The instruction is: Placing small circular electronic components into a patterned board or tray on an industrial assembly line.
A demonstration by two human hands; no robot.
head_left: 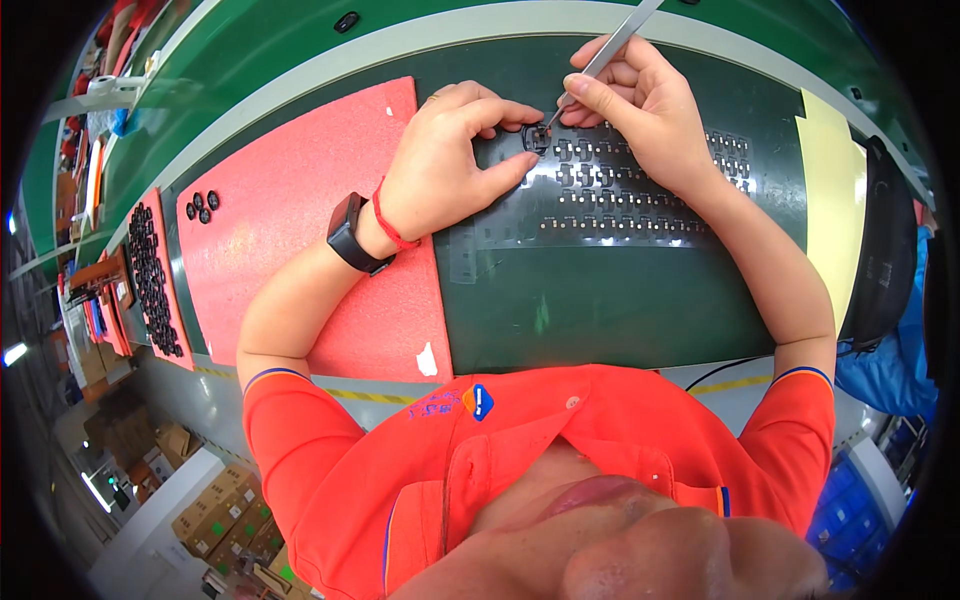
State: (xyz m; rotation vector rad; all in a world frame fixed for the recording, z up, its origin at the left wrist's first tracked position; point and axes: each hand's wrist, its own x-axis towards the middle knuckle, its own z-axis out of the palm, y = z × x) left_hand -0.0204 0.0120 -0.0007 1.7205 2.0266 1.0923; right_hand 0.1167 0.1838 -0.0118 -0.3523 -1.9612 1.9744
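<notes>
My left hand is closed on a small round black part, pinched between thumb and fingers above the dark green work surface. In my right hand is a pair of metal tweezers, slanting down so that their tips meet the black part. Whether the tips grip anything is too small to tell. Under and beside my hands lies a clear sheet bearing rows of small black pieces with light spots.
A pink foam mat lies at left, with several round black parts on it. Farther left, a pink strip carries many more black parts. A yellow sheet and a black bag are at right.
</notes>
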